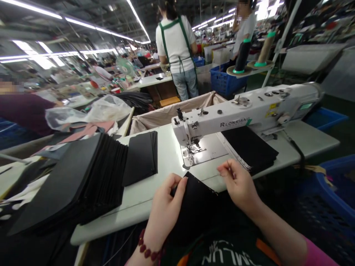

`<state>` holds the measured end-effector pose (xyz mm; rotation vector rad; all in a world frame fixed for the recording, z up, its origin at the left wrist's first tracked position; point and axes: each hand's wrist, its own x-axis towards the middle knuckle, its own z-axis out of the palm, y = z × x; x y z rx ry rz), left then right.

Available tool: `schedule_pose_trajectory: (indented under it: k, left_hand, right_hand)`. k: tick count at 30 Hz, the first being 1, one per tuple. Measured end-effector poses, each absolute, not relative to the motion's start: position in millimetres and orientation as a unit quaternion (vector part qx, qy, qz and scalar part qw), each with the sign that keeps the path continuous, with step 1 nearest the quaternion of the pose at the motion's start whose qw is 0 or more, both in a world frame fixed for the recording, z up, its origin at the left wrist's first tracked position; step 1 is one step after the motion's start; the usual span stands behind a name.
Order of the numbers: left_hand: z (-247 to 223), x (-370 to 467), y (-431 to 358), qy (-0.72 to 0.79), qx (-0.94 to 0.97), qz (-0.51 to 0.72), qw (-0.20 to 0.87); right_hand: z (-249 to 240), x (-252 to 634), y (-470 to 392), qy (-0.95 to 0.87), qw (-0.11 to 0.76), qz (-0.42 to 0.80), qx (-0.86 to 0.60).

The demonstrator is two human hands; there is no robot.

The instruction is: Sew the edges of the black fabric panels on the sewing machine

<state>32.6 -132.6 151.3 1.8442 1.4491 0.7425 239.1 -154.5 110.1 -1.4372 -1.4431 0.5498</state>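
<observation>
Black panel (195,205) is sitting near, before the sewing machine (235,115), your left hand (168,203) pinching its corner; your right hand (240,185) is hovering, grip unclear. Supporting the free edge is probably preventing sag.

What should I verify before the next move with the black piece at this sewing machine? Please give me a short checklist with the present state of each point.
1. Left hand grips the black piece: ok, pinched near its upper corner.
2. Right hand on the same piece: not ok, it is raised apart from it.
3. Both hands away from the needle area: ok, both are in front of it.
4. Black piece under the sewing machine: not ok, it is held in front.
5. Needle threaded: cannot tell, too small to see.
6. Thread spools on their stand: ok, two stand there.
</observation>
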Motion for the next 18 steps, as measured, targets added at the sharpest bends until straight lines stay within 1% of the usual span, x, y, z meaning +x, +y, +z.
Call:
schedule_pose_trajectory:
  k: [2, 4, 7, 12, 18]
  left_hand:
    - [148, 30, -133, 0.558, 0.697, 0.284, 0.349]
    - [144, 30, -133, 0.555, 0.69, 0.278, 0.372]
    - [139, 32, -133, 0.547, 0.688, 0.278, 0.387]
    - [135, 30, -131, 0.553, 0.691, 0.28, 0.372]
    - [131, 29, -133, 0.542, 0.699, 0.272, 0.379]
  right_hand:
    - [110, 239, -153, -0.597, 0.478, 0.234, -0.6]
    - [110, 232, -153, -0.644, 0.449, 0.253, -0.566]
    - [106, 220, -152, -0.704, 0.414, 0.249, -0.521]
    - [105, 221, -145, -0.632, 0.448, 0.251, -0.58]
    - [109, 213, -142, -0.669, 0.412, 0.296, -0.544]
